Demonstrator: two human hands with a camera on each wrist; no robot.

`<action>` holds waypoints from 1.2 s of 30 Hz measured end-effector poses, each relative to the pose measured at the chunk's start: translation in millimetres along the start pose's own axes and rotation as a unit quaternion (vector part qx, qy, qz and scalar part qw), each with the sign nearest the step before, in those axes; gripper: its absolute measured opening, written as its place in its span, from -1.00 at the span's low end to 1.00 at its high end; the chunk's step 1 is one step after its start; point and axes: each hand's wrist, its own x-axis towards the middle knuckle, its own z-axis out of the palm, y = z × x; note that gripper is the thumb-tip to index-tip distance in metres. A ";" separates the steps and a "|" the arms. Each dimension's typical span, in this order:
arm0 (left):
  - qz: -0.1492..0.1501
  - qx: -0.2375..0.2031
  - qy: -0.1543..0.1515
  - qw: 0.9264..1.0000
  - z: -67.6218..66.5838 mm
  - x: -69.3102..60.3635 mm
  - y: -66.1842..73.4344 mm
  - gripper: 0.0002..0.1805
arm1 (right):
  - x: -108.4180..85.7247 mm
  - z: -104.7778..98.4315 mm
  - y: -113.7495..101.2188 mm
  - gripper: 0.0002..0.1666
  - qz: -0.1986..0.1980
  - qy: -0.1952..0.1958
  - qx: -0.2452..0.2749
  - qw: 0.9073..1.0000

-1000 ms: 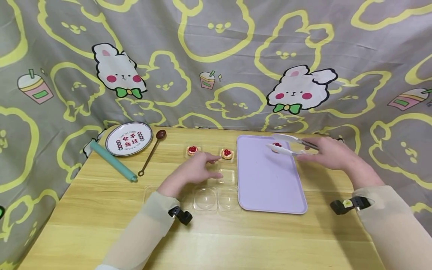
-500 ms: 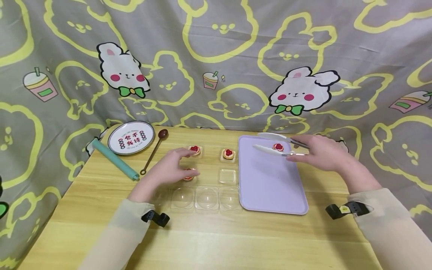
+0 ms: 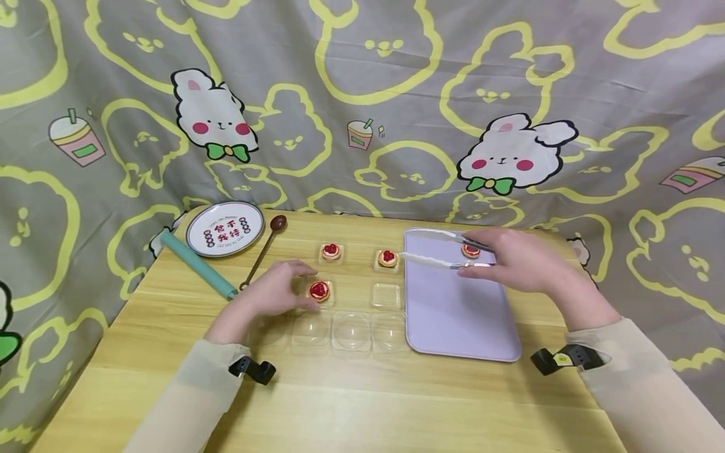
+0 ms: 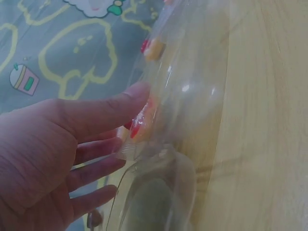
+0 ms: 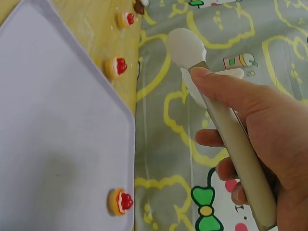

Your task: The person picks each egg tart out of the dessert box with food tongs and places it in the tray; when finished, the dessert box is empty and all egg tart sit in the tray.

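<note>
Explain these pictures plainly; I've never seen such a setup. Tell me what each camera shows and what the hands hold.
No machine works here: the bare left hand and right hand belong to one person. The wide picture comes from a camera on the head, looking forward and down. The two close-ups come from wrist cameras, one per arm.

On the wooden table lies a lilac tray bearing one red-topped tart. To its left, clear plastic packaging holds three more tarts. Further left are a printed plate, a brown spoon and a teal roll.

The right hand holds tongs over the tray, their tips apart with nothing between them. The left hand is spread around the front-left tart; I cannot tell whether it touches it.
</note>
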 end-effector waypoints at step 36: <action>-0.013 -0.062 -0.040 0.997 8.8 16.1 4.4 -0.14 | 72.1 57.0 -73.7 -0.11 -0.093 -0.067 0.016 0.993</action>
